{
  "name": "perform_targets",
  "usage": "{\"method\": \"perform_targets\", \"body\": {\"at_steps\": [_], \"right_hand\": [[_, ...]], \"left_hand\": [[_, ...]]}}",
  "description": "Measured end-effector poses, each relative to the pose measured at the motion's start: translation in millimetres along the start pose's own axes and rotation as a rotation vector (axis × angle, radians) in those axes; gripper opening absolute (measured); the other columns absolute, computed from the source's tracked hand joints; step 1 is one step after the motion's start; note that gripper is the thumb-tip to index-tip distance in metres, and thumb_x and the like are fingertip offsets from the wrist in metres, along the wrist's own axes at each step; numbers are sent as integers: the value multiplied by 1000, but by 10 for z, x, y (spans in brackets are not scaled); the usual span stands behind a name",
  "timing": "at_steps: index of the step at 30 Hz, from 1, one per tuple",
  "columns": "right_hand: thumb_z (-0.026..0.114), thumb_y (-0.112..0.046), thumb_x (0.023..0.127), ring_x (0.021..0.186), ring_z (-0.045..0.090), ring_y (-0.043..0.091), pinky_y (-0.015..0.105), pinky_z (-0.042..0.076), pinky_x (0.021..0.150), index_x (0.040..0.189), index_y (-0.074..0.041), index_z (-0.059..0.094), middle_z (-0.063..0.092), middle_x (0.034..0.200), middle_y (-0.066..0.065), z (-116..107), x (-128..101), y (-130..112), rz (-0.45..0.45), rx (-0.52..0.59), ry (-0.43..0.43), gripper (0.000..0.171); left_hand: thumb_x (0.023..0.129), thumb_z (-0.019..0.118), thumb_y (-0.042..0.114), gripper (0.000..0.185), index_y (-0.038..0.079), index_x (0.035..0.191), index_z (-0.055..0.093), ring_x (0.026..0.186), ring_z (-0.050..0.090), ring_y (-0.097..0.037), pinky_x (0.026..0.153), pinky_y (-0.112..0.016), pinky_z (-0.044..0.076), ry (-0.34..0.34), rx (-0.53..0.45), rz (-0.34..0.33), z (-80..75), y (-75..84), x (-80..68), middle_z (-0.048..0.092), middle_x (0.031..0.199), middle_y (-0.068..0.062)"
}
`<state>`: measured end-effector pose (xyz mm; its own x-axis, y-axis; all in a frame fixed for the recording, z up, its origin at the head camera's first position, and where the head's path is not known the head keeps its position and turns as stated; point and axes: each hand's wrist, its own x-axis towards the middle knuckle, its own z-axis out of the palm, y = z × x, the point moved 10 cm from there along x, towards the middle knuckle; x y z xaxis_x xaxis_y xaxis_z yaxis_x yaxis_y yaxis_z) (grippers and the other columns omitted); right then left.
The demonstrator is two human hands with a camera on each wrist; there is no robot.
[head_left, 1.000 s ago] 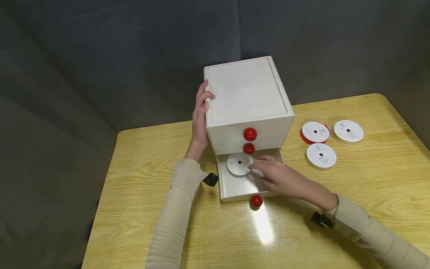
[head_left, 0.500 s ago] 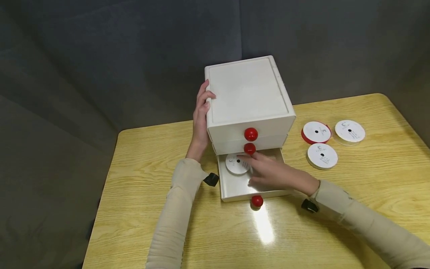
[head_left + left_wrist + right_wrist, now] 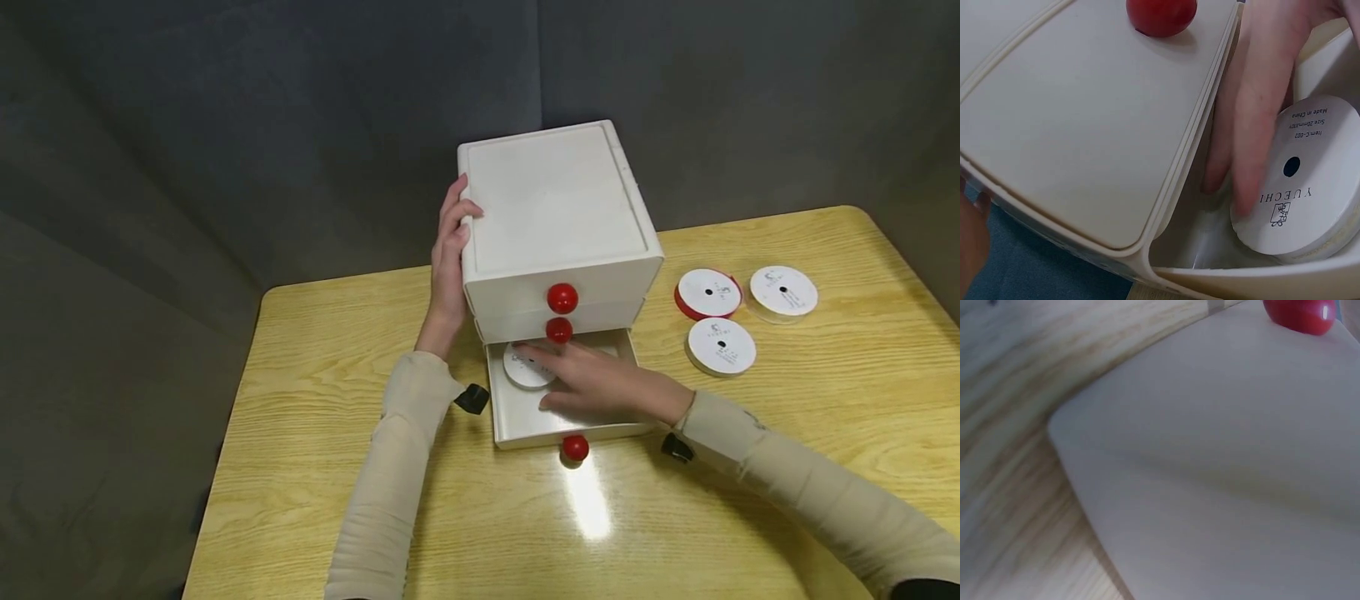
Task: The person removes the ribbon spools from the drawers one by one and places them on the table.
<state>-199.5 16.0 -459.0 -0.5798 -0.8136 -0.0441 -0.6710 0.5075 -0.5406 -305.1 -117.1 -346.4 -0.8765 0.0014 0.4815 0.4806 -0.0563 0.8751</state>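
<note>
A white drawer cabinet (image 3: 555, 200) with red knobs stands on the table, its bottom drawer (image 3: 517, 421) pulled out. My left hand (image 3: 450, 262) rests along the cabinet's left side, fingertips on the top edge. Inside the drawer lies a white ribbon spool (image 3: 1310, 181), flat, printed "YUECHI". My right hand (image 3: 600, 383) reaches into the drawer from the right, its extended fingers over the spool, a fingertip at its rim. The thumb is apart from the spool. In the right wrist view only the blurred drawer front (image 3: 1210, 456) and a red knob (image 3: 1304, 312) show.
On the table right of the cabinet lie a red ribbon spool (image 3: 708, 292) and two pale spools, one behind (image 3: 783, 292) and one in front (image 3: 722, 346). The upper drawers are shut, their knobs overhanging the open drawer. A dark curtain (image 3: 337, 150) hangs behind the table.
My right hand has moved left and deeper into the drawer, over the spool. The spool has shifted slightly left and back. My left hand stays on the cabinet.
</note>
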Motion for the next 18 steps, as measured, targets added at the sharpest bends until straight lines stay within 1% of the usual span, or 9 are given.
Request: {"method": "perform_targets", "body": {"at_steps": [2, 3, 6, 8, 11, 14, 16, 18], "right_hand": [[76, -24, 93, 66, 53, 7, 24, 51, 61, 155, -2, 42, 62, 95, 2, -12, 17, -16, -10, -9, 13, 74], [75, -24, 94, 65, 54, 7, 23, 51, 60, 153, -1, 44, 62, 96, 3, -17, 24, -20, -11, -11, 20, 71], [75, -22, 94, 65, 54, 7, 22, 50, 59, 149, 0, 50, 63, 98, 6, -41, 32, -44, -27, -19, 52, 64], [77, -21, 93, 64, 54, 6, 21, 50, 59, 145, 0, 54, 64, 96, 5, -54, 38, -72, -54, -18, 72, 61], [81, -20, 89, 64, 54, 6, 21, 50, 59, 138, -1, 59, 65, 96, 4, -66, 38, -108, -93, -33, 94, 57], [82, -21, 87, 67, 58, 6, 23, 52, 62, 133, -2, 64, 68, 106, 8, -73, 28, -125, -118, -48, 106, 53], [81, -23, 87, 73, 63, 8, 28, 55, 68, 131, -2, 66, 69, 117, 14, -88, 11, -131, -126, -45, 114, 51], [80, -23, 88, 82, 69, 12, 32, 58, 76, 128, -2, 68, 67, 130, 20, -106, -10, -134, -135, -22, 122, 47]], "left_hand": [[95, 34, 29, 39, -1, 114, 50, 150, 26, -12, 121, -38, 19, 0, 1, 1, -5, 6, 7, 31, 166, -6], [95, 34, 29, 39, -1, 113, 50, 150, 26, -12, 121, -38, 20, 1, 0, 1, -9, 9, 9, 31, 166, -6], [95, 34, 29, 38, -1, 113, 50, 150, 26, -12, 121, -38, 20, 2, 0, 1, -6, 8, 12, 31, 166, -5], [94, 34, 29, 39, -1, 113, 50, 150, 26, -12, 121, -38, 20, 6, 1, -4, -9, 5, 11, 32, 166, -4], [94, 33, 29, 39, 0, 114, 50, 149, 27, -11, 121, -38, 20, 12, 5, -10, -14, 1, 6, 32, 166, -4], [94, 33, 29, 39, 0, 114, 50, 149, 27, -11, 121, -38, 20, 13, 5, -10, -11, 5, 3, 32, 166, -4], [94, 33, 29, 39, 0, 114, 50, 149, 27, -12, 121, -38, 20, 12, 3, -8, -7, 8, 4, 32, 166, -4], [94, 33, 29, 39, 0, 114, 50, 149, 27, -11, 121, -38, 20, 11, 2, -8, -5, 9, 3, 32, 166, -3]]}}
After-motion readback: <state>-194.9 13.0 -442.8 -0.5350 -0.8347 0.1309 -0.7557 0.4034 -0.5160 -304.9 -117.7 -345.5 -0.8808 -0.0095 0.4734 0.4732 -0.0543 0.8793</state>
